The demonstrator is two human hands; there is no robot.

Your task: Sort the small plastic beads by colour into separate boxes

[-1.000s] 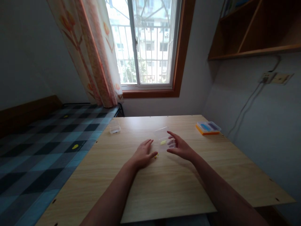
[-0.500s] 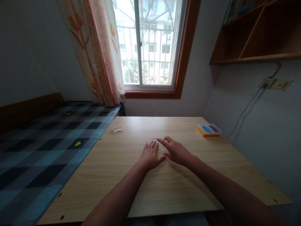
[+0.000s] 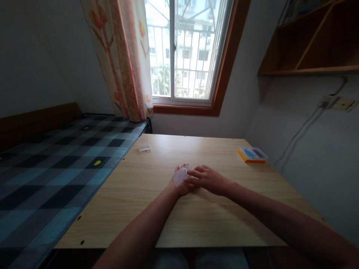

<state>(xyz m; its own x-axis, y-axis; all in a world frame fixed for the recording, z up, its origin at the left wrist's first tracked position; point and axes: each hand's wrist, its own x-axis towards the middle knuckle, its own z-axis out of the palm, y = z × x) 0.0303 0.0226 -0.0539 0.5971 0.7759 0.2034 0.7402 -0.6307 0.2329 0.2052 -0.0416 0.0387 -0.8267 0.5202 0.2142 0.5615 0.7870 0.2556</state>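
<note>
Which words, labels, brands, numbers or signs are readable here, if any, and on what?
None legible.
Window frame: tiny reddish marks on the bottom rail, too small to read.
Bedsheet: faint marks beside a yellow patch, too blurred to tell if text.
Clear plastic piece at the left hand; orange-based case: no text discernible.

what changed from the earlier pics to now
The clear box moved left, from beside the left hand to over it. The right hand moved left too, its fingers at the box's right edge. The yellow bits went out of view. The small box at far left and the orange case at right stayed put.
</note>
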